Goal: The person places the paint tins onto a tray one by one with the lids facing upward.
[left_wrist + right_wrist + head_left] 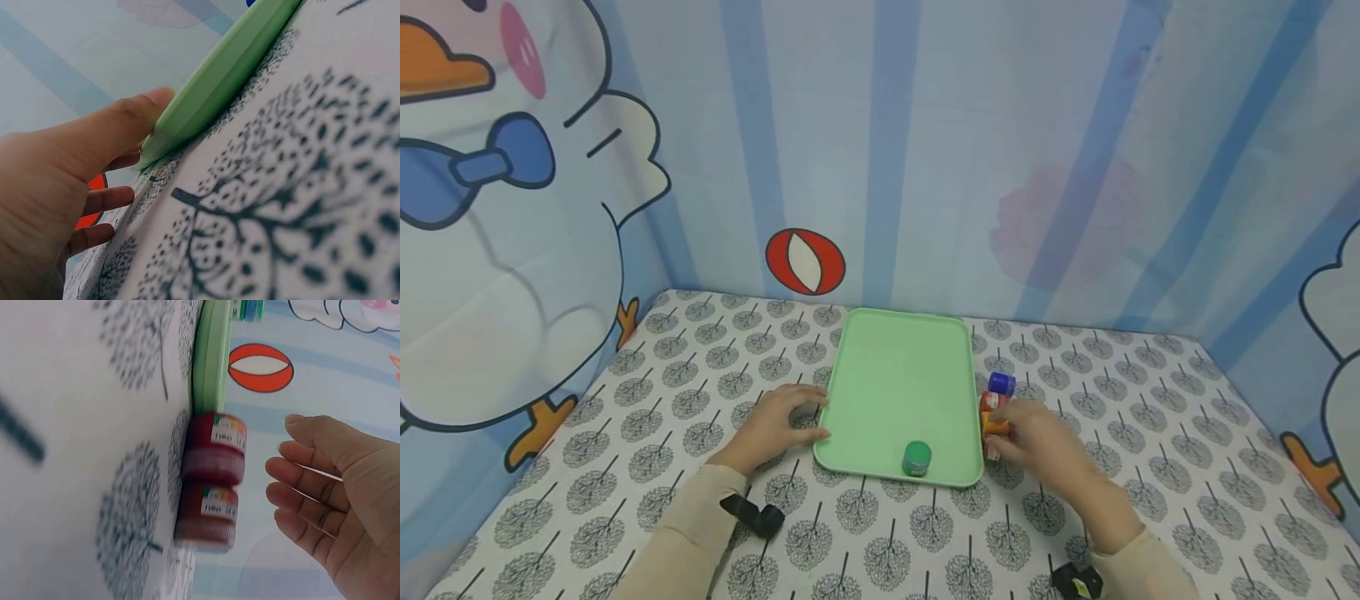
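Note:
A light green tray point(902, 375) lies on the patterned cloth, with a small green-lidded jar point(917, 458) near its front edge. My left hand point(782, 421) is at the tray's left edge; in the left wrist view its thumb point(134, 115) touches the rim and the other fingers extend loosely. Beside the tray's right edge my right hand point(1045, 442) hovers by small jars. The right wrist view shows its fingers relaxed and apart from a red jar point(215, 447) and a brownish-red jar point(207, 515). From above, an orange jar point(995, 423) is partly hidden by this hand.
A blue jar point(1002, 383) lies just behind the red one, right of the tray. White cloth with grey tree prints point(730, 350) covers the table. A striped cartoon curtain point(925, 167) stands along the back and sides.

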### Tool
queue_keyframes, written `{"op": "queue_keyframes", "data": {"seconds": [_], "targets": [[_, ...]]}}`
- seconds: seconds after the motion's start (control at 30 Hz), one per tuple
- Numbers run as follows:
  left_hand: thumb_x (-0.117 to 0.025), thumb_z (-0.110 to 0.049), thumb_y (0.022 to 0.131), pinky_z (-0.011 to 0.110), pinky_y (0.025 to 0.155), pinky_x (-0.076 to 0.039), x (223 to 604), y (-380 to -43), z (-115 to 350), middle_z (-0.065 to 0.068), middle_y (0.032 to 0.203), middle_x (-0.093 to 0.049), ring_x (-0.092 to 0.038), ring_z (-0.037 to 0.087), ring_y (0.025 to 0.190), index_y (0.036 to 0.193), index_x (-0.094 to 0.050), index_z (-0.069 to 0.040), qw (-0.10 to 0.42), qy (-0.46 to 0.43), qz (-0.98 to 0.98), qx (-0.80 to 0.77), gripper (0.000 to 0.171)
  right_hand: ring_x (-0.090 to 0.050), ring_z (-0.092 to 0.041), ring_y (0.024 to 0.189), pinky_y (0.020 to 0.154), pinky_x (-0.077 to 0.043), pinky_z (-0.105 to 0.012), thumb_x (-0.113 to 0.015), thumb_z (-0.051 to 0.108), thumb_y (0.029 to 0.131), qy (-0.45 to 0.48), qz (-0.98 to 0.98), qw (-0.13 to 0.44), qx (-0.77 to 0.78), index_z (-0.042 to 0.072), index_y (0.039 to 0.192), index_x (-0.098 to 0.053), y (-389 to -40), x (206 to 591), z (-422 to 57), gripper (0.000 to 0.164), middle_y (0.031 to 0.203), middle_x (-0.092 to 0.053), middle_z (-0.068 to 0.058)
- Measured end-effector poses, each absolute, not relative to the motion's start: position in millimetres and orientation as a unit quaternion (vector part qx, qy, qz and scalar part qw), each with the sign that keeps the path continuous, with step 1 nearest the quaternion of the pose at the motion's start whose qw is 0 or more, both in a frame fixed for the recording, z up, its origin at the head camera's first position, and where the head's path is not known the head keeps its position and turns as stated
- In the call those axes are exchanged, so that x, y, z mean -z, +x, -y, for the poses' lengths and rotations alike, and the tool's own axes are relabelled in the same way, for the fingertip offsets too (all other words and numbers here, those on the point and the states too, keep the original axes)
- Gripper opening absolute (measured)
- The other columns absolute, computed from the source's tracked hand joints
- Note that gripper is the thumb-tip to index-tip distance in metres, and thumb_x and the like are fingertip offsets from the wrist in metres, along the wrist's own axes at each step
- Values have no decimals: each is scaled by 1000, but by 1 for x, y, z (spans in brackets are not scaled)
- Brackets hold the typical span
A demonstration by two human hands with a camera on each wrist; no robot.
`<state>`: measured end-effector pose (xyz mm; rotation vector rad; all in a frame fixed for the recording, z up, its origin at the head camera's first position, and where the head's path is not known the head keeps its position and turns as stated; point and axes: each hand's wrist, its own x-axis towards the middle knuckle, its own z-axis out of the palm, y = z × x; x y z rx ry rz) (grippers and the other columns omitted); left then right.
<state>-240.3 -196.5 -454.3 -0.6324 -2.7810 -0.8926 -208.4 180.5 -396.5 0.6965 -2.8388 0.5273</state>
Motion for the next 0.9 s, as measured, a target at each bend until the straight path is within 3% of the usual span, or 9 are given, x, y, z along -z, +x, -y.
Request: {"op": "queue_keyframes", "data": {"seconds": [0.33, 0.57, 0.9], "targets": [[-79, -33, 77, 53, 110, -40, 454, -239, 196, 4, 134, -60, -52, 31, 127, 119, -67, -15, 70, -211, 926, 305, 47, -59, -16, 83, 72, -54, -35, -73, 23, 84, 196, 958, 80, -193, 10, 98, -70, -206, 397, -202, 20, 93, -67, -3], [-79, -33, 78, 56, 111, -37, 456, -238, 195, 4, 135, -60, -52, 31, 128, 119, -67, -15, 64, -208, 928, 303, 47, -63, -22, 92, 82, -56, -46, -73, 22, 84, 182, 957, 76, -212, 10, 102, -70, -206, 404, -214, 22, 103, -69, -6], [-79, -34, 78, 57, 110, -37, 454, -238, 197, 4, 135, -59, -52, 32, 128, 119, -67, -15, 64, -208, 927, 307, 47, -63, -25, 92, 72, -56, -39, -72, 21, 85, 161, 963, 73, -203, 9, 102, -69, -213, 410, -226, 22, 107, -69, -11]]}}
